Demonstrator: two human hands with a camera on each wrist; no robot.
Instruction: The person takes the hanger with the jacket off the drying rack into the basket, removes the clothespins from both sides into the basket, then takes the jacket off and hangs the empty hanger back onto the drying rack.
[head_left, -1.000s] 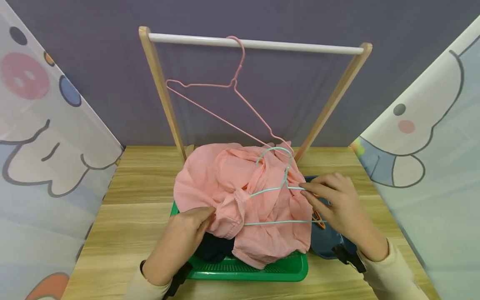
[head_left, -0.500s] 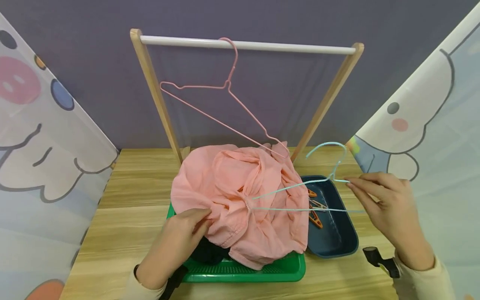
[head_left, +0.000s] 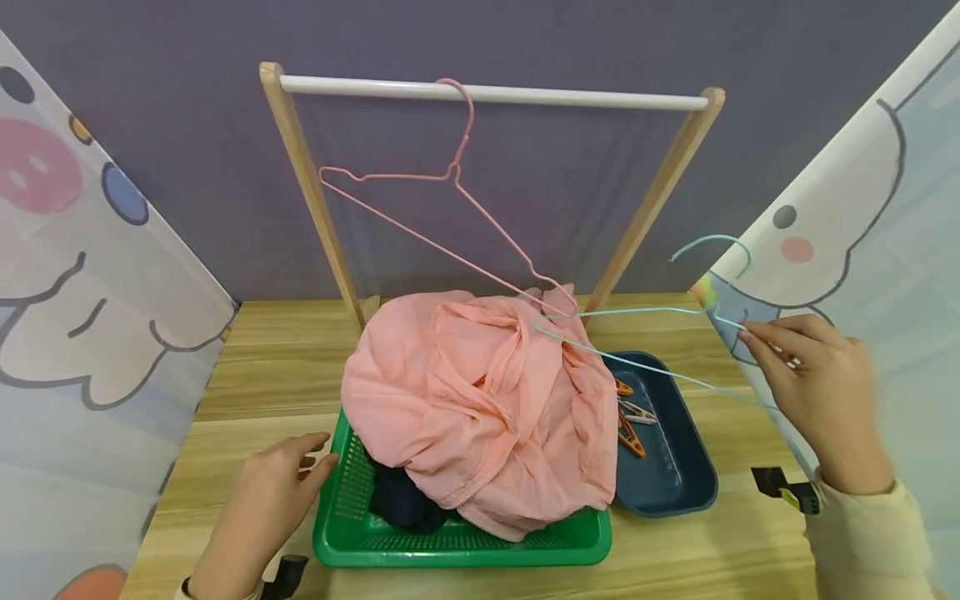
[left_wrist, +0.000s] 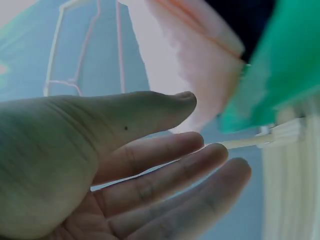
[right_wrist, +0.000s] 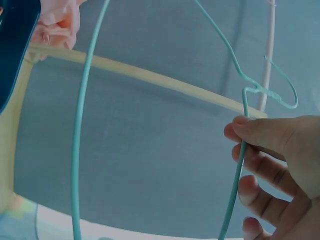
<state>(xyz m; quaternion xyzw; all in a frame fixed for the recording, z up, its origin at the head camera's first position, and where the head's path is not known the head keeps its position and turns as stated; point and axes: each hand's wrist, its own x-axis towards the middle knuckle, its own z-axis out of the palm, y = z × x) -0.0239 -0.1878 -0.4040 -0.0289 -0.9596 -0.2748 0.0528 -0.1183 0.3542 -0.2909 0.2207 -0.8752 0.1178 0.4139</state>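
A mint-green clothes hanger (head_left: 645, 311) is held up on the right; my right hand (head_left: 828, 392) pinches its shoulder wire near the hook between thumb and fingers, as the right wrist view (right_wrist: 280, 165) also shows. Its far end reaches over a pink zip-up garment (head_left: 480, 383) that lies bunched in a green basket (head_left: 465, 557). My left hand (head_left: 270, 492) hovers beside the basket's left rim, fingers loosely bent and holding nothing. In the left wrist view the thumb and fingers (left_wrist: 165, 175) are spread apart, with the garment beyond them.
A pink hanger (head_left: 457, 175) hangs from the white bar (head_left: 570, 96) of a wooden-legged rack behind the basket. A dark blue tray (head_left: 675, 475) with orange and white clips (head_left: 632, 433) stands right of it. Dark cloth (head_left: 408, 500) lies under the garment.
The mint hanger has come out of the pink garment, moving right and up with my right hand. My left hand has let go of the garment and moved left.
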